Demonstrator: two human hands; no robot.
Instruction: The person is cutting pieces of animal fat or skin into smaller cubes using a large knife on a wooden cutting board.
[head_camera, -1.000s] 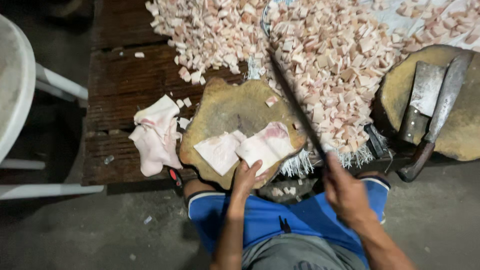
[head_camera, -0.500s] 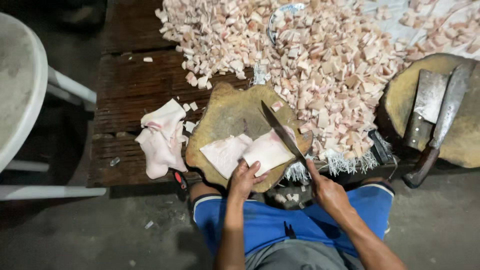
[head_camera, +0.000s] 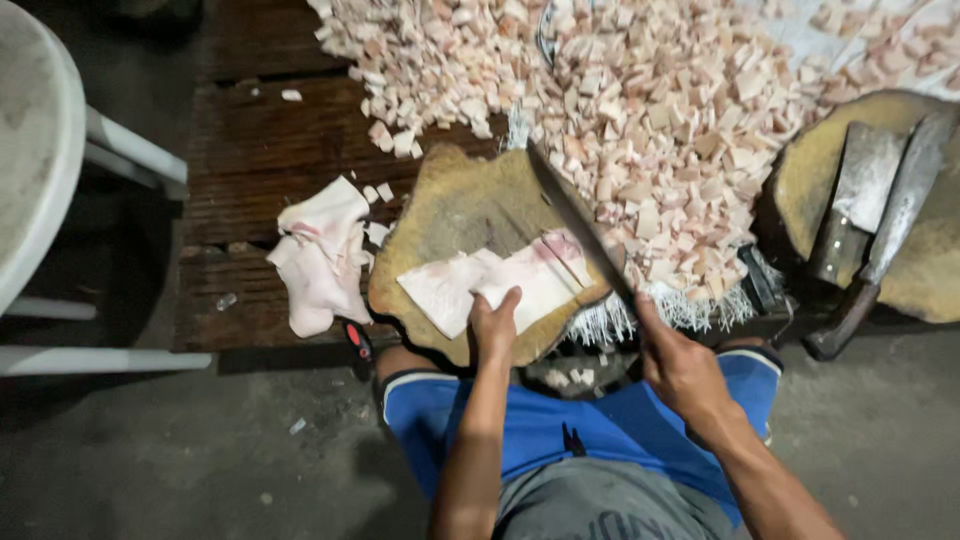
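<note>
1. Now the left hand (head_camera: 495, 322) presses flat, fingers loose, on the pale meat slab (head_camera: 510, 285) lying on the round chopping block (head_camera: 450, 215).
2. Just right of it, the right hand (head_camera: 680, 362) is clenched around a long knife (head_camera: 575, 215), blade angled over the slab's right edge.
3. Diced meat cubes (head_camera: 650, 110) cover the table (head_camera: 250, 150) beyond.

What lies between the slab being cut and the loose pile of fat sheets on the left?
In the head view, only bare chopping block and dark wooden boards separate the slab from the pile.
</note>
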